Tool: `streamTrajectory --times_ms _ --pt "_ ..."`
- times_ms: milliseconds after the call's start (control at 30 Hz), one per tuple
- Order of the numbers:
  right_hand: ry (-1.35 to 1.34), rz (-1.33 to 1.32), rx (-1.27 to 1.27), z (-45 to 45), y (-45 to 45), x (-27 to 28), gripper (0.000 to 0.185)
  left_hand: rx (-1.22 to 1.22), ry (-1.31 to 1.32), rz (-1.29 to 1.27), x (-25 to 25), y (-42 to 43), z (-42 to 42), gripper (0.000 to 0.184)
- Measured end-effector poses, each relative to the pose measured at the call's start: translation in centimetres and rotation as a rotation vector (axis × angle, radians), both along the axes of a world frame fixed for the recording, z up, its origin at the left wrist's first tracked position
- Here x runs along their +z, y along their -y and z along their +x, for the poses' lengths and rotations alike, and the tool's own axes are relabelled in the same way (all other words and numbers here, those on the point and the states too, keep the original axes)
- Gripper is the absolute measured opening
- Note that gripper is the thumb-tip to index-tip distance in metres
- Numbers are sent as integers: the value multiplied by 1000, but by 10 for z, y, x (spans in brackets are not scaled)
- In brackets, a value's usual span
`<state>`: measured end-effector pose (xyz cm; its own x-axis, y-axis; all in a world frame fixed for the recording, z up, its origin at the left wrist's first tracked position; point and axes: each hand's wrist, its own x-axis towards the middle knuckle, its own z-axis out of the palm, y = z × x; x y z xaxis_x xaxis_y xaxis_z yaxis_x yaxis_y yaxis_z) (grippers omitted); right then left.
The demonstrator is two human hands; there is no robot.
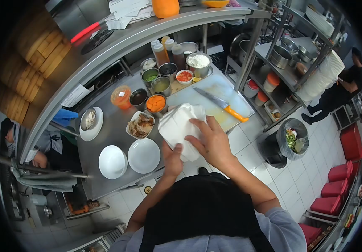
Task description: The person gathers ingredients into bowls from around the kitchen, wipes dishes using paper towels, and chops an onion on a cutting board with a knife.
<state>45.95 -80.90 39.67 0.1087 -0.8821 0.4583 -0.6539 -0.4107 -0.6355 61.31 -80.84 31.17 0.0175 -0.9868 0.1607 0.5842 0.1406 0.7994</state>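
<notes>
A stack of white paper napkins (pixel 180 126) is between my two hands, in front of the steel counter's edge. My left hand (pixel 172 160) grips it from below, thumb on top. My right hand (pixel 211 143) takes hold of the upper sheets at the right, thumb and fingers on the paper. Just beyond lies a white cutting board (pixel 206 94) with an orange-handled knife (pixel 221 105) on it. Close to the napkins' left are a square bowl of cooked meat (pixel 140 125), a metal tin of orange slices (pixel 156 103) and a white plate (pixel 144 156).
A white bowl (pixel 113 162) and a plate with a small dish (pixel 91 124) stand at left. Tins, squeeze bottles (pixel 161 53) and a flour tin (pixel 199 61) fill the back. An overhead shelf (pixel 164 22) crosses above. A lined bin (pixel 292 140) stands right; people are at both sides.
</notes>
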Motion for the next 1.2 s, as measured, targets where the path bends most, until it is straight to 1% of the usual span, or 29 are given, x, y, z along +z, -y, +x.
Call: streamTrajectory --times_ms 67,167,200,300,333,367,433,467,567,600,633,667,700,733,767,800,833,867,933,967,1000,1100,1133,1200 --pt "20 63 22 -4 1 2 45 34 266 91 6 2 -1 47" --pt "89 166 88 -19 6 4 45 26 121 190 17 5 -5 48" --pt "119 199 116 -28 9 5 45 27 107 213 18 7 -6 48" --pt "283 186 136 -42 16 -1 43 17 82 301 20 11 -2 47" --pt "261 309 102 -48 14 8 46 5 82 335 22 11 -3 47" --pt "488 347 145 -53 15 4 50 -13 82 366 25 12 -4 47" --pt "939 380 244 -62 20 -7 58 -40 104 304 36 13 -5 48" --pt "1019 385 311 -75 22 -5 58 -55 112 262 46 19 -7 48" --pt "1457 412 367 -115 27 -15 56 -165 218 121 99 33 -10 49" --pt "1532 397 405 -131 26 -20 55 -159 268 93 120 42 -15 49" --pt "1606 384 441 -146 24 -24 54 -160 289 -21 150 51 -24 49" --pt "1581 339 461 -159 23 -25 52 -183 274 -49 184 58 -37 48" --pt "1589 309 435 -170 21 -29 52 -199 219 -152 218 67 -55 48" --pt "1596 281 408 -179 18 -36 52 -260 232 -227 250 84 -68 44" --pt "1603 252 384 -186 16 -40 51 -302 112 -249 284 96 -91 38" --pt "1599 236 364 -189 13 -42 52 -380 115 -313 308 122 -104 33" --pt "1594 239 342 -190 9 -42 53 -450 68 -367 329 150 -122 33" --pt "1586 242 320 -191 5 -43 53 -530 77 -377 344 183 -137 33" --pt "1571 260 289 -193 -3 -49 54 -572 103 -375 357 247 -167 34" --pt "1578 279 307 -194 -5 -54 55 -546 158 -320 362 269 -181 34" --pt "1583 301 324 -196 -5 -60 56 -519 209 -263 366 287 -191 35" --pt "1605 343 300 -197 -10 -69 57 -588 272 -165 369 332 -207 36" --pt "1607 346 287 -197 -12 -70 57 -598 285 -196 369 331 -209 39" --pt "1560 334 225 -199 -11 -69 57 -409 428 -230 369 329 -217 41"
